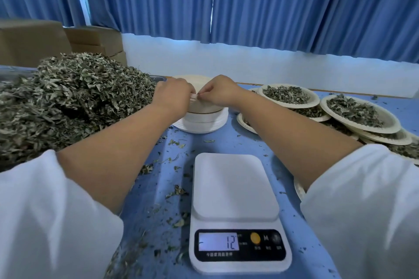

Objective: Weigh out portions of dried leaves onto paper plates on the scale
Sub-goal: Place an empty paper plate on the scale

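Note:
A stack of empty paper plates (201, 120) stands at the far middle of the blue table (226, 142). My left hand (173, 95) and my right hand (218, 92) meet at the stack's near rim, and both pinch the edges of the top plates. A large heap of dried leaves (68, 99) fills the left side. The white scale (235, 210) sits in front of me with a bare platform, and its display reads 12.
Several paper plates filled with leaves (358, 113) overlap at the right. Loose leaf bits lie scattered on the table around the scale. Cardboard boxes (34, 41) stand at the back left, with blue curtains behind.

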Motion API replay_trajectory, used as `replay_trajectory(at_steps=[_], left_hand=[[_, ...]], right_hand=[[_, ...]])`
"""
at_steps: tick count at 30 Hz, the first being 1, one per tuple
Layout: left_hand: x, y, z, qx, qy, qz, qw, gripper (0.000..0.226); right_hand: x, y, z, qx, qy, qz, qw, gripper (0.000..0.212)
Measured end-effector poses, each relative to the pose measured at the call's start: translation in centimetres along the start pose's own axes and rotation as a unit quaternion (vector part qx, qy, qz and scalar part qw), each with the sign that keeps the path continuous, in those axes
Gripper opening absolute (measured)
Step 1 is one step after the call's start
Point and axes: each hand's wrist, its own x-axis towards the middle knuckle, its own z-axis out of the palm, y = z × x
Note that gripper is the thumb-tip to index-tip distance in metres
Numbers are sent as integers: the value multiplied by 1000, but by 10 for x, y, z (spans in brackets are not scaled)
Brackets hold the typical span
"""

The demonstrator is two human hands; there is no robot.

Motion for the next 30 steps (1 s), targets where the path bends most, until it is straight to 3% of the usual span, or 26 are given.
replay_trajectory(at_steps=[4,8,13,25,30], left_hand=[[-8,7,-18,-7,53,19,998,29],[-44,14,-35,-59,101,88,989,31],[-119,29,-40,-156,74,141,975,40],[-218,55,-32,-233,13,113,966,35],[-226,54,-28,-233,7,99,968,39]], right_hand=[[-14,-2,-10,4,47,-51,998,24],[-62,8,-22,51,72,-104,991,18],[-127,28,-29,163,74,-48,983,18],[-204,52,1,34,45,-47,997,52],[-207,54,3,-15,27,-54,998,49]])
